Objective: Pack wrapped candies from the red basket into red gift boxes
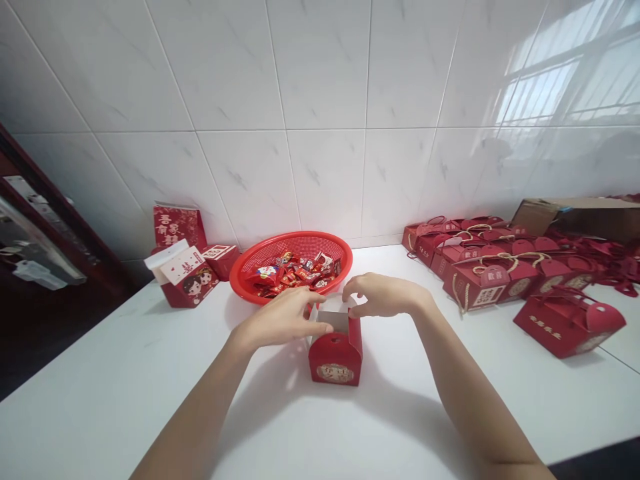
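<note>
A small red gift box with a gold emblem on its front stands upright on the white table, its top open and its inside pale. My left hand grips the box's left side, the thumb lying along the upper edge. Curled over the right and far top edges are the fingers of my right hand, pinching the card there. Just behind the box, a red plastic basket holds several wrapped sweets. What lies in the bottom of the box cannot be seen.
Several closed red gift boxes with cord handles are grouped at the right, and a single one sits nearer. A brown cardboard carton is behind them. At the left are other red cartons. A tiled wall backs the table.
</note>
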### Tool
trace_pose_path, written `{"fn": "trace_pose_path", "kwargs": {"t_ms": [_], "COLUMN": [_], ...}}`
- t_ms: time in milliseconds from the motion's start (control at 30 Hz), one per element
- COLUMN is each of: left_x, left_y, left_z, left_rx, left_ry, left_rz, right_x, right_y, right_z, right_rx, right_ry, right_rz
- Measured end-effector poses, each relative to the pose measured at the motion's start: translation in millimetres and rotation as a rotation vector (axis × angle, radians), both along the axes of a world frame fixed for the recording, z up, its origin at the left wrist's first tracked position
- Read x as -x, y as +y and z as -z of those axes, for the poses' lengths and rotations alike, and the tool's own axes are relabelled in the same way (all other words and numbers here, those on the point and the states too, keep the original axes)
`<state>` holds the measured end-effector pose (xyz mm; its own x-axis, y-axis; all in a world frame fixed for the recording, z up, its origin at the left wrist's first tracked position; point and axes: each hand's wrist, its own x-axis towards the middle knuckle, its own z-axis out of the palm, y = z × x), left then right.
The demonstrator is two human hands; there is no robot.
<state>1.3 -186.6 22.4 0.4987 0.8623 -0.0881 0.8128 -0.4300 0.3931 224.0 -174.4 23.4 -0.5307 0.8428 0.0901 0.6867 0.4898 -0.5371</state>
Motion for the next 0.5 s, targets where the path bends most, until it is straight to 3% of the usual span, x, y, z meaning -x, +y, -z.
{"fn": "trace_pose_path", "kwargs": {"t_ms": [100, 233, 367, 500], "left_x": [6, 9, 5, -1], "left_y": [0, -1, -6, -9], "left_z": [-4.7, -4.5, 0.5, 8.0], "left_rx": [0.093, 0.119, 0.088, 0.102], "left_ry": [-0.007, -0.036, -0.099, -0.161], "left_rz": [0.070, 0.105, 0.110, 0.045], "right_x": [0, 0, -8, -18], "right_y": [0, -5, -16, -29], "right_z": [2.4, 14.6, 39.5, 68.6], "right_rx": [0.070, 0.025, -0.040, -0.132], "right_ry": [-0.121, -0.047, 0.081, 0.268], "right_rz": [-0.015, -0.057, -0.058, 0.039]}}
